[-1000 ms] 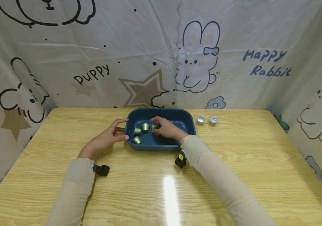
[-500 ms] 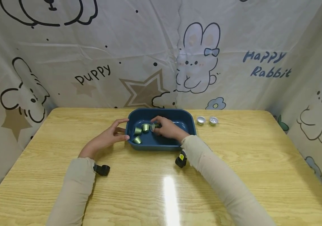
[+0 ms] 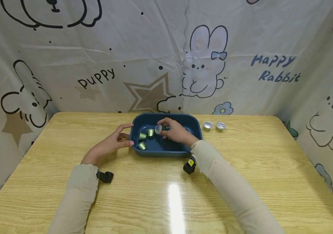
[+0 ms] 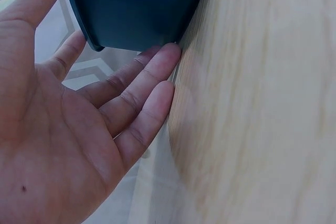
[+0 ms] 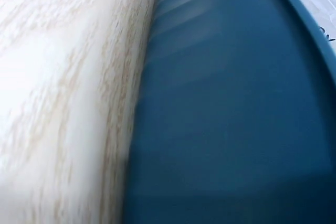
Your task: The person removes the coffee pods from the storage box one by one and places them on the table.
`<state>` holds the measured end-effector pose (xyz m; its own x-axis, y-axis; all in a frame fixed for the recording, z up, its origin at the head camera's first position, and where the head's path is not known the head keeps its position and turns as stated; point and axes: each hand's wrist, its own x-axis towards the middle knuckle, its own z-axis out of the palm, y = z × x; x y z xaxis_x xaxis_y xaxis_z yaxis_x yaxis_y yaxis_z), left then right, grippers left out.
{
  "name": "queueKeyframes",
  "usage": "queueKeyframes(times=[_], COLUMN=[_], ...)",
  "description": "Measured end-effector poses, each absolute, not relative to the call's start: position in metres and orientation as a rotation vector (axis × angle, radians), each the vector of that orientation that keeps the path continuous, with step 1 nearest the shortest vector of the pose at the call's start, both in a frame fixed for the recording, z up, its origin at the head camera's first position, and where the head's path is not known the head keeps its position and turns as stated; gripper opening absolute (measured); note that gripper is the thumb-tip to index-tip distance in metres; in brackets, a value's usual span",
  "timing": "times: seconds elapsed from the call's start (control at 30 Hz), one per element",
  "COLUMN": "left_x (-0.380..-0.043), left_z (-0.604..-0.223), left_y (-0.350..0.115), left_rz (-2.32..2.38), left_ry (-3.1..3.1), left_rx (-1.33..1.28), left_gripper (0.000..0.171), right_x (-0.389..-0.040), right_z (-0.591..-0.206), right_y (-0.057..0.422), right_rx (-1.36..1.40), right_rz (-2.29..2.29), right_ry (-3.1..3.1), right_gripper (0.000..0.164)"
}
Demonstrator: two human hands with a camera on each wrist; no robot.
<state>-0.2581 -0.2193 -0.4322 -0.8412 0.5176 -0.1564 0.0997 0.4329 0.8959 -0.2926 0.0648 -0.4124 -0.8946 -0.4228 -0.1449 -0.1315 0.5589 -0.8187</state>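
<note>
Nearest to us, two beige sleeves [image 3: 78,188] reach over the wooden table [image 3: 143,198], each with a black device [image 3: 105,177] at the wrist. Past them we see the left hand [image 3: 110,142] at the left end of the blue bin [image 3: 166,153], thumb and fingers spread wide; the thumb touches the near part of the rim, the forefinger a part farther back (the left wrist view shows us the palm, with fingers by the bin's outer wall). The right hand [image 3: 178,133] comes in over the near rim, thumb and fingers narrowed on a capsule, the held one [image 3: 158,129], its silvery lid turned to the left. We find this capsule about mid-bin, at the right fingertips and well apart from the left hand; whether it touches the floor, we cannot tell. Between the hands lie three green capsules [image 3: 141,146]: one in the near left corner, one just behind it, and one just beside the held one. Outside the bin, to its right, two silver-lidded capsules [image 3: 220,126] sit near each other, lids up. Behind everything we see a pale printed cloth [image 3: 143,42] with a rabbit and a star
</note>
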Motion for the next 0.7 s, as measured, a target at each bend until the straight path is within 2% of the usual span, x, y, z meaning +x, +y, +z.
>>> queueKeyframes(times=[0.7], left_x=[-0.258], left_z=[-0.434], left_y=[-0.218], left_rz=[1.395], left_ry=[2.266], left_rx=[0.497], left_gripper=[0.076], right_x=[-0.270], right_z=[-0.389], right_y=[0.077], right_rx=[-0.495], right_rz=[-1.422], right_ry=[2.394], right_gripper=[0.039])
